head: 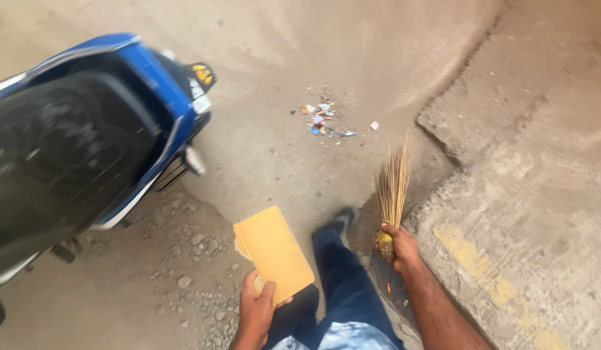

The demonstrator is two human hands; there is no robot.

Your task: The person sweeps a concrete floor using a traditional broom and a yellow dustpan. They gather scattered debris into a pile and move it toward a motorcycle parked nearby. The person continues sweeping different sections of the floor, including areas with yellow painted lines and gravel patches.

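Blue scooter standing at left as landmark. Yellow cardboard sheet lying right of it, left hand fingers grasping its lower edge. Straw broom farther right, right hand clenching its bound end. Litter pile sitting beyond the scooter's tail.

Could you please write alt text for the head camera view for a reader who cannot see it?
A person's left hand holds a flat yellow cardboard piece and the right hand a straw hand broom, above dusty ground with small colourful litter scraps; a parked blue scooter stands left.
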